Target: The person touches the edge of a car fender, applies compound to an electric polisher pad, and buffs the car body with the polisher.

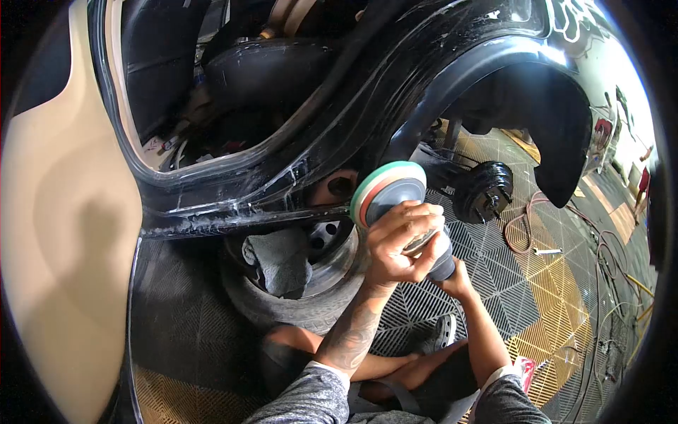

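Note:
Both of my hands are on a polisher with a green-edged round pad [390, 188]. My left hand [401, 244] is closed around its head, just behind the pad. Farther back, my right hand [459, 281] grips the dark rear body, its fingers partly hidden by the tool. The pad stands tilted at the lower front edge of the wheel arch; I cannot tell whether it touches the panel. Pale smears and streaks mark the glossy black car body [282, 180] to the left of the pad.
A loose wheel [247, 300] lies below the sill with a grey cloth [282, 267] on it. The bare wheel hub [487, 194] is under the arch. An open door panel [63, 212] borders the left. Hoses [519, 230] and a wrench [548, 251] lie on the tiled floor.

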Available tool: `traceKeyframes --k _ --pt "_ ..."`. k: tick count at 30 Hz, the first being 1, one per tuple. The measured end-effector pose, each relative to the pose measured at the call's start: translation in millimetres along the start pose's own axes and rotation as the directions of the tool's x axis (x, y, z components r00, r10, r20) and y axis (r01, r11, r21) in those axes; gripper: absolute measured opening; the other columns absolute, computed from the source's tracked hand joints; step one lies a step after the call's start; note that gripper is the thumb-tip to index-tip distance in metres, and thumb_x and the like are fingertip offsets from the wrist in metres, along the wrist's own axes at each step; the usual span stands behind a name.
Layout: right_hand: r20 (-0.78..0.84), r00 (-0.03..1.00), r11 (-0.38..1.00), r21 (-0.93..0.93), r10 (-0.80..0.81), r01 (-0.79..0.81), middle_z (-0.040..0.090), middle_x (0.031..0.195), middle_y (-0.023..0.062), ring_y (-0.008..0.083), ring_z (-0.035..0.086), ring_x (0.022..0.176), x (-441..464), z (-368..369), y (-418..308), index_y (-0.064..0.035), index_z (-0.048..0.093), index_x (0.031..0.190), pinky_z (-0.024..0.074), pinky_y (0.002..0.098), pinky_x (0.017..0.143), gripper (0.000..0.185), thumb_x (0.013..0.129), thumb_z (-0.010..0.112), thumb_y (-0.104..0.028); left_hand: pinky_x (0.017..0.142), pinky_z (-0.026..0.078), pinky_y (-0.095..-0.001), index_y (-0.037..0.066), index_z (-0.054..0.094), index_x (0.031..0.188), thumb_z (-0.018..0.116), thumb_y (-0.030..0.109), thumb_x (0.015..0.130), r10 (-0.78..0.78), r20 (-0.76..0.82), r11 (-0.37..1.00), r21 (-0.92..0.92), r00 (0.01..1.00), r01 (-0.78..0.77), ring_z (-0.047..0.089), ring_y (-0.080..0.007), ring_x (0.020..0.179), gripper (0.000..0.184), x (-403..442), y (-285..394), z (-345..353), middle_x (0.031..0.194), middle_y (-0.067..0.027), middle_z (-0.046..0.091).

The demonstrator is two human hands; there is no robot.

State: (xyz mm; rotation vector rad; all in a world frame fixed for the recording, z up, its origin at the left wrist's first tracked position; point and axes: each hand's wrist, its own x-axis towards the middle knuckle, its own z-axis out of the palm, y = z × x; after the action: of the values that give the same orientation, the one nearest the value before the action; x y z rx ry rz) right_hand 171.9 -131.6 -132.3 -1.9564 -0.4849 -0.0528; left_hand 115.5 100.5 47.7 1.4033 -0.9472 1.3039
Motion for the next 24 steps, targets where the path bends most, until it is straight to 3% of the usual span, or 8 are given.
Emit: traceKeyframes --k 1,6,7,10,12,20,22,24 --pt "0.039 0.999 1.0 0.013 0.023 -0.023 0.068 0.126 0.0146 0.0204 0.064 0.117 -1.7 -2.6 -14.8 0.0044 0.051 0.142 0.0499 0.0361 0.103 0.089 0.067 0.093 -0.017 0.088 0.057 -0.0432 -0.001 0.071 0.095 0.072 0.004 0.075 0.002 -0.008 1.0 0.0 1.0 -0.002 0.074 -0.0324 0.087 0.021 1.6 1.4 1.8 0.096 -0.0188 0.075" --pt "0.098 0.938 0.943 0.069 -0.331 0.326 0.045 0.154 0.0227 0.0313 0.044 0.143 -4.8 6.9 -54.9 0.0042 0.034 0.153 0.0336 0.0435 0.12 0.129 0.052 0.101 -0.041 0.088 0.057 -0.0442 -0.004 0.07 0.095 0.07 0.002 0.075 -0.046 0.009 0.999 0.007 0.999 0.046 0.074 -0.0324 0.087 0.021 2.0 7.8 -11.2 0.095 -0.0216 0.075" --pt "0.068 0.93 0.932 -0.014 -0.36 0.362 0.048 0.151 0.0237 0.0336 0.047 0.14 -4.1 13.0 -66.6 0.0043 0.036 0.152 0.0359 0.0438 0.118 0.129 0.052 0.1 -0.046 0.089 0.057 -0.0446 -0.005 0.07 0.095 0.07 0.002 0.075 -0.065 0.012 0.998 -0.007 0.998 0.065 0.074 -0.0326 0.088 0.021 0.3 7.8 -13.8 0.095 -0.0216 0.075" --pt "-0.073 0.877 0.868 -0.204 -0.475 0.453 0.053 0.144 0.0265 0.04 0.054 0.134 -2.4 32.4 -91.2 0.0042 0.038 0.15 0.0422 0.0455 0.114 0.117 0.055 0.094 -0.036 0.095 0.054 -0.0468 -0.005 0.071 0.095 0.07 0.005 0.075 -0.113 0.021 0.994 -0.006 0.993 0.113 0.075 -0.0331 0.091 0.023 -5.5 9.5 -20.7 0.094 -0.021 0.075" --pt "-0.075 0.869 0.861 -0.196 -0.49 0.469 0.055 0.141 0.0268 0.0409 0.058 0.127 -1.0 34.2 -95.8 0.0017 0.037 0.151 0.0466 0.0448 0.11 0.114 0.052 0.086 -0.026 0.096 0.054 -0.0472 -0.005 0.071 0.095 0.07 0.006 0.076 -0.118 -0.009 0.993 -0.033 0.993 0.117 0.074 -0.0329 0.091 0.022 -10.0 7.2 -23.8 0.093 -0.0205 0.075" --pt "-0.118 0.869 0.861 -0.252 -0.481 0.443 0.057 0.14 0.0236 0.0408 0.061 0.122 0.9 12.1 -146.6 0.0006 0.04 0.149 0.0504 0.0458 0.106 0.109 0.052 0.081 -0.024 0.088 0.057 -0.0446 -0.006 0.07 0.096 0.071 0.004 0.074 -0.067 -0.041 0.997 -0.026 0.997 0.066 0.074 -0.032 0.09 0.024 29.5 11.1 -21.5 0.093 -0.0213 0.074" --pt "-0.14 0.866 0.864 -0.243 -0.481 0.441 0.057 0.14 0.024 0.0407 0.06 0.123 0.9 8.1 -155.7 0.0008 0.04 0.149 0.0498 0.0454 0.107 0.108 0.052 0.081 -0.024 0.094 0.055 -0.0435 -0.007 0.07 0.099 0.069 0.011 0.08 -0.118 -0.016 0.992 -0.055 0.993 0.117 0.072 -0.0308 0.095 0.026 38.9 14.0 -19.3 0.097 -0.0237 0.074" --pt "-0.16 0.863 0.868 -0.235 -0.479 0.438 0.057 0.14 0.0244 0.0406 0.06 0.125 0.9 4.1 -164.6 0.001 0.041 0.148 0.0492 0.0451 0.108 0.107 0.052 0.08 -0.024 0.087 0.058 -0.042 -0.006 0.071 0.096 0.07 0.002 0.073 -0.096 -0.032 0.992 -0.085 0.995 0.093 0.074 -0.0309 0.091 0.025 51.6 12.2 -15.4 0.094 -0.0217 0.074"
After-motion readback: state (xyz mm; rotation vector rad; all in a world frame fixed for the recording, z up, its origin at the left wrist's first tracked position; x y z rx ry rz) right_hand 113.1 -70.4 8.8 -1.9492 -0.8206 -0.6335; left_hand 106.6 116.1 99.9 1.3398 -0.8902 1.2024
